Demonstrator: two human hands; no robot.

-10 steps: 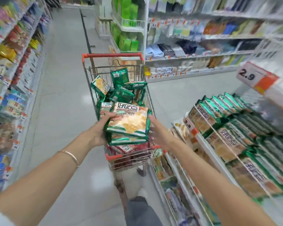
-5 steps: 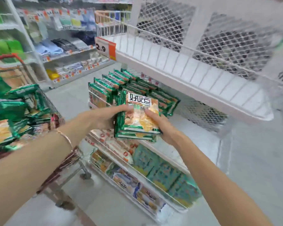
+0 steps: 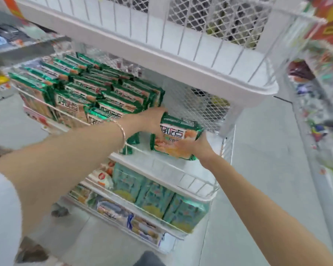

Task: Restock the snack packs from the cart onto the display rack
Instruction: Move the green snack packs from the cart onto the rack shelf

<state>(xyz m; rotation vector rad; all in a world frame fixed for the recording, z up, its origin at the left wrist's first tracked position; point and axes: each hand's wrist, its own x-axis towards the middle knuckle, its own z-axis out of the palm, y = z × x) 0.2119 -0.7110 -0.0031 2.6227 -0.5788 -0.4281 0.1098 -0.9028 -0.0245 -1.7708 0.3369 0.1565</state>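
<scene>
A glossy green foil snack pack (image 3: 178,134), flat and pillow-shaped, sits tilted over the middle shelf of the white wire rack (image 3: 162,167). The left grip (image 3: 152,120) clasps its 9 o'clock edge and the right grip (image 3: 195,146) its 4 o'clock corner. Rows of matching packs (image 3: 81,93) stand at its 9 o'clock.

Large dark-red characters "好吃点" on the white panel of the green snack pack (image 3: 178,135) at frame centre, same characters on the shelved packs (image 3: 69,104) at centre left, smaller print too blurred to read
</scene>
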